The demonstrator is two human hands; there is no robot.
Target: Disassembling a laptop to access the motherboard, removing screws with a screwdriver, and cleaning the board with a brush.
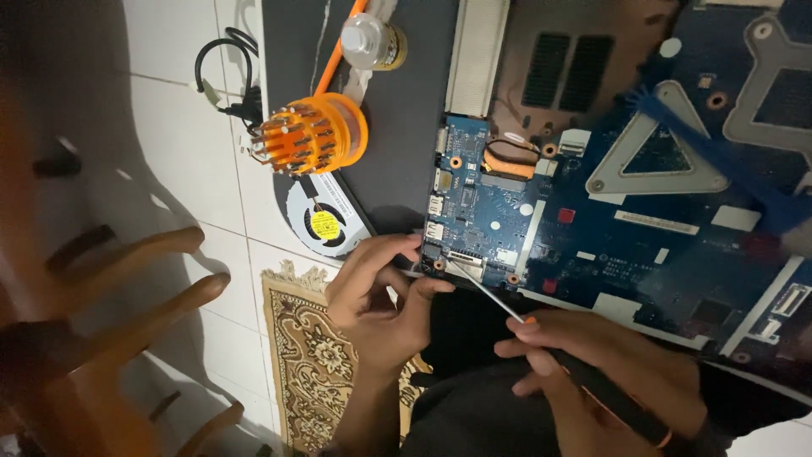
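A blue laptop circuit board (643, 220) lies across the right half of the head view, partly in a dark laptop shell (584, 59). My right hand (609, 372) grips a black-handled screwdriver (609, 389); its thin metal shaft (482, 292) runs up-left, with the tip at the board's lower left corner. My left hand (376, 292) pinches that same corner of the board, fingers and thumb around its edge.
An orange round bit holder (313, 134) full of bits and a cooling fan (326, 222) sit left of the board on a dark mat (397, 101). A small metal-capped bottle (370, 42), a black cable (224, 80), a patterned rug (313, 355) and wooden chair legs (110, 313) are nearby.
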